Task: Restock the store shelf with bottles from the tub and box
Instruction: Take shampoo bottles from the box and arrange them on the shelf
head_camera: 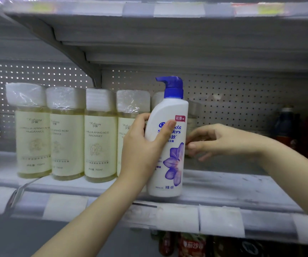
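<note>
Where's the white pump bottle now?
The pump bottle is mid head view, at the front of the shelf, in the left hand, right of the yellow bottles.

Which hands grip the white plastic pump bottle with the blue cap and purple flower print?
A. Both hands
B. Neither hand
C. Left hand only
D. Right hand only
C: the left hand curls its thumb and fingers round the white plastic pump bottle, while the right hand reaches in to the bottle's right, fingers loosely curled, not wrapped round it.

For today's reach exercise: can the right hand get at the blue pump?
Probably yes: the right hand is beside the white bottle, the blue pump stands uncovered above, and the left hand grips lower down.
</note>
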